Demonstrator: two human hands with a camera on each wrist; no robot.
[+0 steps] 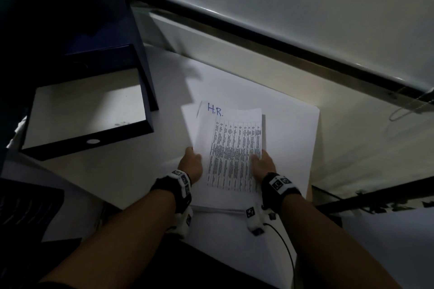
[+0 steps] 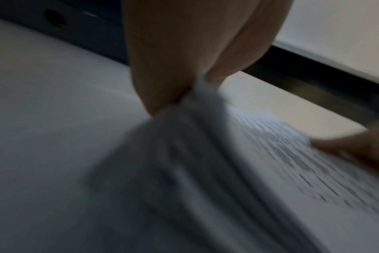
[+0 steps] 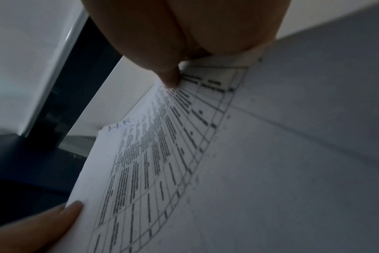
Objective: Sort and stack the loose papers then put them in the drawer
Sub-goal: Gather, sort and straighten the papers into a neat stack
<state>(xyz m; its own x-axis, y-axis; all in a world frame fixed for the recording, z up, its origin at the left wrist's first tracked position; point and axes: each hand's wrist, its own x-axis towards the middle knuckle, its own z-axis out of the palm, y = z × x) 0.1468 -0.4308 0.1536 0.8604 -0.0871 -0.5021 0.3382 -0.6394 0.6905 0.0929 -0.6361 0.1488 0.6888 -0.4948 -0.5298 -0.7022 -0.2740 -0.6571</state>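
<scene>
Two hands, left hand [image 1: 192, 162], right hand [image 1: 262, 164], pinching papers [image 1: 231, 155]

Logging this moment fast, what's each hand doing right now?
Left hand: grips the paper stack at its left edge.
Right hand: grips the stack's right edge.

The papers [image 1: 231, 155] are thin matt white sheets with black print. The drawer [image 1: 89, 115] looks smooth dark blue outside, pale matt inside. The table [image 1: 145, 91] is smooth, matt white.
</scene>
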